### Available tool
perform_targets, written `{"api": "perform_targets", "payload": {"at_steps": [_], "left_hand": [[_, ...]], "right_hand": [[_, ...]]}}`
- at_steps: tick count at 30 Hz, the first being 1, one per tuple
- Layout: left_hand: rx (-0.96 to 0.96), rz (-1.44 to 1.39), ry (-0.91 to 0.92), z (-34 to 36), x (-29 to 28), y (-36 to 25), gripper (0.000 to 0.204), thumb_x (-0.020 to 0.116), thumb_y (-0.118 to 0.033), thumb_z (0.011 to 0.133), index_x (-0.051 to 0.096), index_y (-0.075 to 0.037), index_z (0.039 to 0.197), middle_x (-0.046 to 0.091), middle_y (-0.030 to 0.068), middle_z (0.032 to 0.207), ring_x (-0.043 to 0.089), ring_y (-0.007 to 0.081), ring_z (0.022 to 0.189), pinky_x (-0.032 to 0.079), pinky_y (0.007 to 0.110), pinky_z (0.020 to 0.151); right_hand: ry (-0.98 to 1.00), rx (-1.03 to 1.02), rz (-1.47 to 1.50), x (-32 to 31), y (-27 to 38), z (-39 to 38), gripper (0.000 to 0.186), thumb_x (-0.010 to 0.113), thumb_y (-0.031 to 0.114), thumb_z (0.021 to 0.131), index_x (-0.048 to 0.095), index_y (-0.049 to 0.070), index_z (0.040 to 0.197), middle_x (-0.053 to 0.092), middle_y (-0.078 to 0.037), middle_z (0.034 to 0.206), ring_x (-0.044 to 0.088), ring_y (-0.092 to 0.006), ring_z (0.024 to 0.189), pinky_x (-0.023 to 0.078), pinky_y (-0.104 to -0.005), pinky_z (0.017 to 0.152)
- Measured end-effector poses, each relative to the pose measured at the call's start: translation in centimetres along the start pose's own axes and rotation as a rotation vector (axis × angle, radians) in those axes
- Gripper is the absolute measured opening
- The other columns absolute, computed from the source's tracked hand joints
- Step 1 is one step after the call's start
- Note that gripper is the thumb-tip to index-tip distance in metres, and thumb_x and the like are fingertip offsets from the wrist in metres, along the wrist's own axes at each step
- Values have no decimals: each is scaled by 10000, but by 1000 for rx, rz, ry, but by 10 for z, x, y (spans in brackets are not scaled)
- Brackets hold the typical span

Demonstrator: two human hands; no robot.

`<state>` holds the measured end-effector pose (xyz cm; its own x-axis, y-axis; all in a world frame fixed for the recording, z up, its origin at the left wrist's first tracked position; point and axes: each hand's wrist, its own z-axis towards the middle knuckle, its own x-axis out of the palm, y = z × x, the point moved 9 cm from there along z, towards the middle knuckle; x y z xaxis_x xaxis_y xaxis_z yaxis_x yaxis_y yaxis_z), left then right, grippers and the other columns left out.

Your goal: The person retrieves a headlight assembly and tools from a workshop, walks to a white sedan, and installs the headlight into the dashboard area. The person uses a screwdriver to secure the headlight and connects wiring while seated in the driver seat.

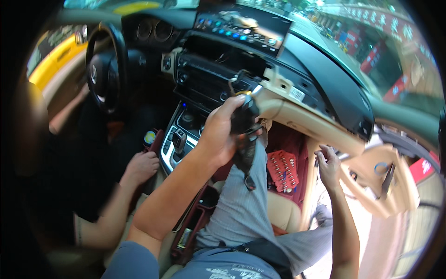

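Note:
My left hand [220,132] is raised in front of the centre console, its fingers closed around a black plastic part with short cables and connectors [245,118]. One dark end hangs below the hand over my leg; motion blur hides the finer detail. Behind it the dashboard [218,56] has an open slot, and a cream trim panel [297,111] runs to the right. My right hand [329,167] is beside the open passenger door, fingers apart and loosely bent, with no held thing visible.
A red tray of small tools or bits [282,169] lies in the footwell. Another person's hand [141,167] rests near the gear lever [179,139], left of me. A wide screen [241,28] sits atop the dashboard. The open door [378,181] holds a dark tool.

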<state>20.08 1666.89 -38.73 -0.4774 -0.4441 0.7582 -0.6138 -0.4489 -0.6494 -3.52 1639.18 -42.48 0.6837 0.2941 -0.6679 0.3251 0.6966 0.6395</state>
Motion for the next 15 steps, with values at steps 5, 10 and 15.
{"api": "perform_targets", "payload": {"at_steps": [5,10,15], "left_hand": [[112,-405,107,71,8,-6,324,639,-377,982,641,-82,1116,701,60,919,693,177,798,572,311,709],[322,-534,25,117,-6,-9,354,620,-332,1020,611,-39,1219,672,17,988,669,74,880,555,241,726],[299,-778,120,139,-12,-17,553,600,-446,1019,506,9,1319,647,104,1006,638,129,890,522,264,737]], "right_hand": [[-32,-342,98,41,147,143,330,599,104,1023,582,-28,1325,680,-54,1004,611,-106,906,491,-249,794],[-141,-333,145,47,190,303,488,449,394,1094,539,3,1371,668,-66,1106,619,-119,942,486,-258,792],[-113,-322,420,44,164,345,490,448,401,1092,537,3,1364,664,-70,1110,618,-125,951,486,-266,803]]}}
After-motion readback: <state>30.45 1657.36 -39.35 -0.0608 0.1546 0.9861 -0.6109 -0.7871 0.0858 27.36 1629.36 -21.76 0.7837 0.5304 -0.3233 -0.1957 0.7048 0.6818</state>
